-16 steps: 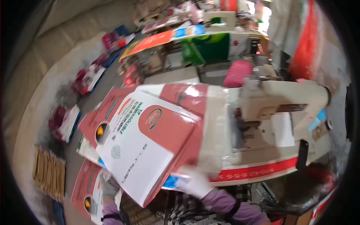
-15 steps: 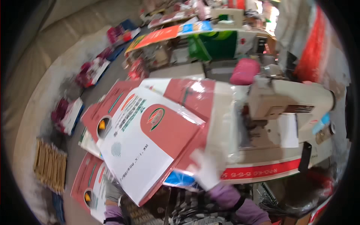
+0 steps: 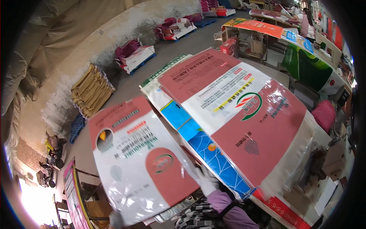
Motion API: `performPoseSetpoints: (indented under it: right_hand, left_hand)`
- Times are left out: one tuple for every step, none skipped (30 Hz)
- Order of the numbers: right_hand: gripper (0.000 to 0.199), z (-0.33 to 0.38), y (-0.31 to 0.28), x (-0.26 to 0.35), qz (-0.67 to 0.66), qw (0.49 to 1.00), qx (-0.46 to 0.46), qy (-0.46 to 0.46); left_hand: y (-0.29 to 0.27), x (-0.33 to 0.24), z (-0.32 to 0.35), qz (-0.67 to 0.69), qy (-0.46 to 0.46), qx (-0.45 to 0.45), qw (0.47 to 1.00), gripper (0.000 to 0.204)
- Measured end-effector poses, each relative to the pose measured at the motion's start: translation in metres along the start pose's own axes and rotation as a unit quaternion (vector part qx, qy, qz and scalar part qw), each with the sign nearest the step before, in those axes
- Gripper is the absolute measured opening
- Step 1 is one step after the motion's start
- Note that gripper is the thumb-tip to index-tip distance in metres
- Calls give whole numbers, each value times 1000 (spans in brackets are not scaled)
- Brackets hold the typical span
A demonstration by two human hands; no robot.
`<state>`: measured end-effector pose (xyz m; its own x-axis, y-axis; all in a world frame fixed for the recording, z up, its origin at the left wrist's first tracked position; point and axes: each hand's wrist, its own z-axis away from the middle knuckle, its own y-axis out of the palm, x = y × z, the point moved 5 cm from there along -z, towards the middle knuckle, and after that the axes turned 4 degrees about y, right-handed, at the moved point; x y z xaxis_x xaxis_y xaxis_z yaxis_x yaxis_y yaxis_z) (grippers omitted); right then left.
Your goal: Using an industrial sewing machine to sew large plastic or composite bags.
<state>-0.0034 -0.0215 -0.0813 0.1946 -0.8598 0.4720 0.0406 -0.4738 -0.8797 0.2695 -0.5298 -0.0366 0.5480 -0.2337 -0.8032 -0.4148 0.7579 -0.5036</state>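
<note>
A red and white printed plastic sack point(image 3: 133, 164) lies flat in front of me on the left, slightly blurred. My left hand point(image 3: 116, 219), in a greyish glove, is closed at the sack's near left corner, its fingers partly hidden. In a white glove, my right hand point(image 3: 207, 181) grips the sack's right edge, near the blue sack below. To the right, another red and white sack point(image 3: 263, 145) tops a stack on the sewing table. From under it shows a blue patterned sack point(image 3: 213, 152).
A sewing machine point(image 3: 341, 158) stands at the right edge, with a pink bundle point(image 3: 324, 115) beyond it. Folded brown sacks point(image 3: 91, 91) and bundles on blue pallets point(image 3: 142, 61) line the wall. A green-draped table point(image 3: 305, 68) is farther back.
My view has swung left. The sack that lay over the stack is now left of it, between my hands. My right hand has come from the table onto its edge.
</note>
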Motion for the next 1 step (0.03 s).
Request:
performPoseSetpoints:
  right_hand:
    - [53,0,9,1,-13,995,98,31]
  left_hand:
    - [-33,5,12,-5,0,-20,1000,50]
